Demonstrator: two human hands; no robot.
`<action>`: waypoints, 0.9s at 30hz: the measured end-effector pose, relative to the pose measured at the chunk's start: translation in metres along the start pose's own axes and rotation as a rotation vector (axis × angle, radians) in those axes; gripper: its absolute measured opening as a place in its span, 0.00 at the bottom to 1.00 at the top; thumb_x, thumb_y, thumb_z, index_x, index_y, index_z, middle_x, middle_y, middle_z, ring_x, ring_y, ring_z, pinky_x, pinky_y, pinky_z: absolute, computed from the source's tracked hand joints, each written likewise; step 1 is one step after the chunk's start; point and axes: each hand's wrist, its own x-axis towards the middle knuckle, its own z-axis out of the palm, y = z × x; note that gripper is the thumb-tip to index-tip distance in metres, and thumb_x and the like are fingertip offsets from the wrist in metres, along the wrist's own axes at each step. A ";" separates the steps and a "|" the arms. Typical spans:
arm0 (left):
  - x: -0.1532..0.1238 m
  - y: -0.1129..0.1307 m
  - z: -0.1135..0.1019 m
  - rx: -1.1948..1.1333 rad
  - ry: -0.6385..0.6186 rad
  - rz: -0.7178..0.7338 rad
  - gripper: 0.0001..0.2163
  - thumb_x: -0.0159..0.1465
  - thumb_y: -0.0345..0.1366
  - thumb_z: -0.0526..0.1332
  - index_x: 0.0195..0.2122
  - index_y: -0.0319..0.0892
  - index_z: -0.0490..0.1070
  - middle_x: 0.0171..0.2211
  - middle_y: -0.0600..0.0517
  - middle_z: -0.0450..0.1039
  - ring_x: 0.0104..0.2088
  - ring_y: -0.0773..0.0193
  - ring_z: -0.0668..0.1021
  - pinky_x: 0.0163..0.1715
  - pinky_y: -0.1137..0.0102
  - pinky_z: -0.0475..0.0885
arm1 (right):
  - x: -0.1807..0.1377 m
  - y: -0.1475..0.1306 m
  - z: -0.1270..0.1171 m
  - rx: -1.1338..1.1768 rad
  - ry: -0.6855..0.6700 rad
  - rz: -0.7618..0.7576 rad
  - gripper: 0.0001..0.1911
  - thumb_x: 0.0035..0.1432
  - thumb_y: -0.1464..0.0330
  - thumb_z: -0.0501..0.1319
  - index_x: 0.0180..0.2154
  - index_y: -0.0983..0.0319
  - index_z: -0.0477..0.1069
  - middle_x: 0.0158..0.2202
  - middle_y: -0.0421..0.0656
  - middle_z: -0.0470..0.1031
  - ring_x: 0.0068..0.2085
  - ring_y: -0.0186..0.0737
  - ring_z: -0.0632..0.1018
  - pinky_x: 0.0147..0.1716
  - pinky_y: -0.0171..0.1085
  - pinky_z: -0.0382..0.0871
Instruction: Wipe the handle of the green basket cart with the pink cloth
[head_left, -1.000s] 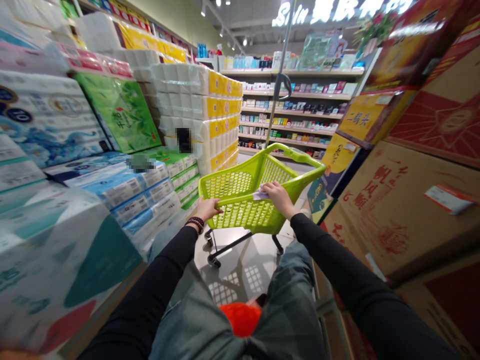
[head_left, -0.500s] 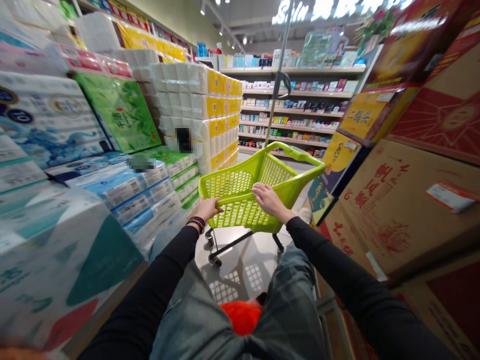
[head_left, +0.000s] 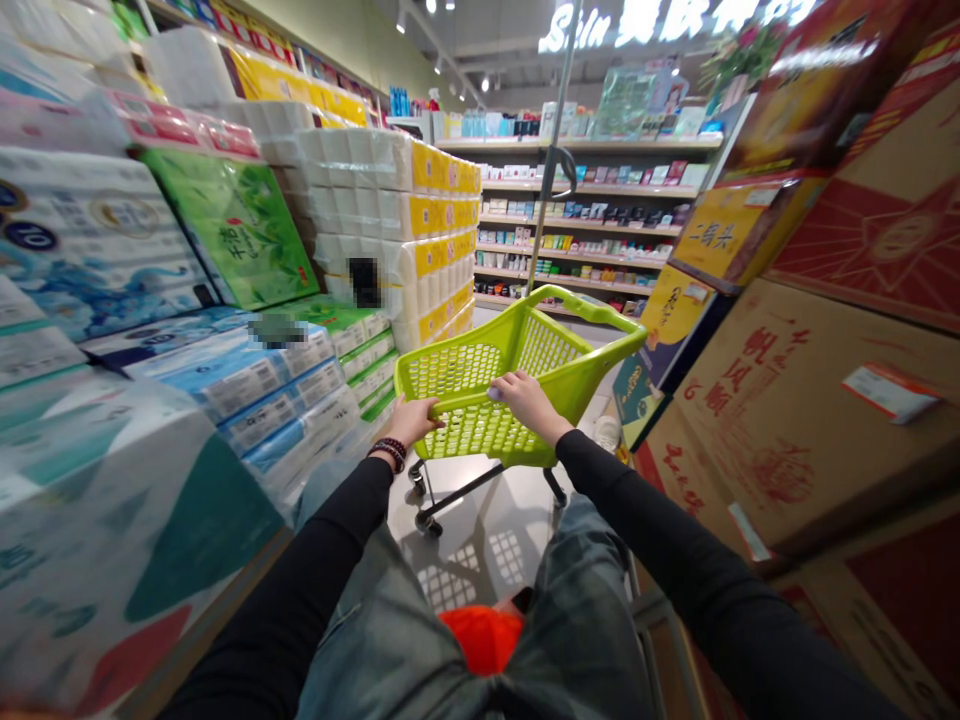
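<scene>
A lime-green plastic shopping cart with a perforated basket stands before me, turned sideways, its basket showing nothing inside. My left hand is closed over the near rim at the basket's left corner, thumb on top. Along the same rim, farther right, lies my right hand, its fingers bent round a small pale wad pressed to the green plastic. What the wad is made of is too small to tell. Black legs and casters of the cart rest on the floor between my knees.
Stacked tissue packs rise on the left, with yellow-and-white paper rolls behind. Cardboard cartons crowd the right side. Shelves of small boxed goods and a metal pole stand beyond the cart. A red-orange object sits between my legs.
My right hand has slid a little left along the cart's rim with the pale wad. The left hand keeps its hold on the corner, and the cart has hardly shifted.
</scene>
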 end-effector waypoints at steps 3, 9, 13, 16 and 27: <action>0.001 0.001 0.001 0.007 0.002 -0.010 0.15 0.64 0.43 0.69 0.52 0.51 0.76 0.48 0.49 0.85 0.56 0.50 0.81 0.70 0.52 0.56 | -0.002 -0.007 0.004 0.005 0.059 0.107 0.13 0.70 0.73 0.59 0.51 0.59 0.77 0.49 0.51 0.79 0.56 0.52 0.72 0.61 0.52 0.62; 0.005 0.001 -0.002 0.033 -0.028 -0.037 0.17 0.65 0.43 0.69 0.54 0.50 0.76 0.51 0.47 0.84 0.58 0.49 0.80 0.71 0.49 0.54 | 0.011 -0.038 0.017 0.081 0.014 0.086 0.16 0.70 0.75 0.58 0.54 0.59 0.77 0.50 0.49 0.78 0.49 0.47 0.77 0.56 0.44 0.65; 0.007 0.001 -0.005 0.049 -0.040 -0.043 0.15 0.64 0.44 0.69 0.52 0.51 0.78 0.51 0.48 0.85 0.58 0.49 0.80 0.71 0.49 0.55 | 0.023 -0.063 0.025 0.066 -0.001 -0.012 0.17 0.71 0.74 0.58 0.57 0.57 0.76 0.52 0.49 0.77 0.51 0.46 0.77 0.54 0.41 0.66; 0.008 -0.003 -0.006 0.033 -0.044 -0.017 0.12 0.63 0.44 0.69 0.47 0.52 0.79 0.48 0.49 0.86 0.56 0.49 0.81 0.71 0.51 0.56 | 0.021 -0.054 0.021 0.012 -0.022 -0.078 0.18 0.72 0.73 0.58 0.60 0.56 0.74 0.54 0.49 0.77 0.51 0.47 0.77 0.53 0.42 0.66; 0.009 -0.006 0.000 -0.034 -0.006 0.012 0.11 0.63 0.44 0.70 0.45 0.49 0.80 0.45 0.49 0.86 0.55 0.49 0.82 0.71 0.49 0.55 | -0.013 0.024 -0.004 -0.070 0.028 0.014 0.21 0.73 0.75 0.54 0.62 0.62 0.71 0.54 0.52 0.78 0.54 0.50 0.77 0.58 0.47 0.66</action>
